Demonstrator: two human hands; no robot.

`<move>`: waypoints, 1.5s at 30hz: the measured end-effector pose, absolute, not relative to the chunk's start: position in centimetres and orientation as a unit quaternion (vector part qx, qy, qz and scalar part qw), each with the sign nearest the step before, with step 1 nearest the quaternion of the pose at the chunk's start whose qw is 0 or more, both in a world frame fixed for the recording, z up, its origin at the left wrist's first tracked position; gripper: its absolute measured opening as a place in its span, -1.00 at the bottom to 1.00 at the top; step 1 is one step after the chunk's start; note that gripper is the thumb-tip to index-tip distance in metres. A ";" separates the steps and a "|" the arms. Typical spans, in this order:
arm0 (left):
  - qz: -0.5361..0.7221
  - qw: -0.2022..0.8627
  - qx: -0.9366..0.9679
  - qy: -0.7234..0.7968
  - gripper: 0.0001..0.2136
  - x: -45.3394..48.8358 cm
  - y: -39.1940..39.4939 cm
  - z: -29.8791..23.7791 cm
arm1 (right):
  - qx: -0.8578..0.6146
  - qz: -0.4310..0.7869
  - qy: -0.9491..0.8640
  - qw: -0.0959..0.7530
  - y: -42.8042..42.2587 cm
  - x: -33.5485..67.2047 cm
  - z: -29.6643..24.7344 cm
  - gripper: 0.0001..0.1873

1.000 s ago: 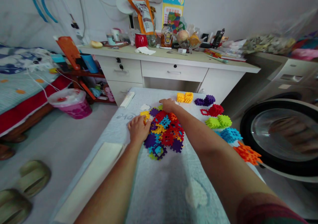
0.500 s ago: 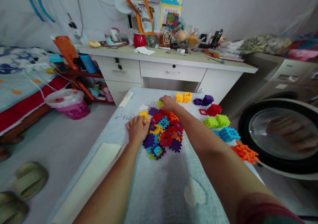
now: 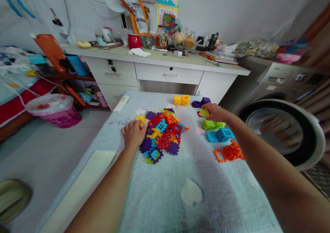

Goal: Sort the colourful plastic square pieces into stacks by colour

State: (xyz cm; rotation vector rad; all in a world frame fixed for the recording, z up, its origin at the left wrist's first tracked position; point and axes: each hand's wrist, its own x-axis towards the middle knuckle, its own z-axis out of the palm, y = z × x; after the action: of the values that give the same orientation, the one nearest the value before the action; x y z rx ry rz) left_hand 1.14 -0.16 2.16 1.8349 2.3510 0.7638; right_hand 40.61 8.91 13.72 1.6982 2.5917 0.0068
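A heap of interlocking plastic tiles (image 3: 163, 142) in red, purple, blue, yellow, orange and green lies on the cloth-covered table (image 3: 165, 195). My left hand (image 3: 134, 134) rests at the heap's left edge, fingers apart, touching the yellow tiles (image 3: 140, 118) there. Over on the right, my right hand (image 3: 214, 111) pinches a lime green tile (image 3: 204, 112) above the red tiles, which it mostly hides. Single-colour groups form a row: yellow (image 3: 182, 100), purple (image 3: 201, 102), lime green (image 3: 212, 124), blue (image 3: 220, 135) and orange (image 3: 229, 152).
A white box-like strip (image 3: 121, 104) lies at the table's far left corner. Behind stands a white desk (image 3: 168, 75) with jars, a red pot (image 3: 134, 41) and books. A washing machine (image 3: 273, 76) with its round door open is at right; a pink bin (image 3: 58, 114) stands at left.
My right hand has moved from the heap's far side to the right, carrying the lime green tile over to the sorted groups. My left hand stays at the heap. The view has turned rightward.
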 end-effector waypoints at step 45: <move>0.250 0.035 0.593 0.765 -0.62 1.1 -0.2 2.0 | 0.646 -0.154 0.719 -0.205 6.8 27.2 5.7 -0.81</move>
State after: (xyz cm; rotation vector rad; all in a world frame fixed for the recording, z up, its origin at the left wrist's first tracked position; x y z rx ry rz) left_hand 1.13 -0.18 2.04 1.8222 2.3505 0.7694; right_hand 27.16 6.79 5.66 2.3465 2.6115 -0.5583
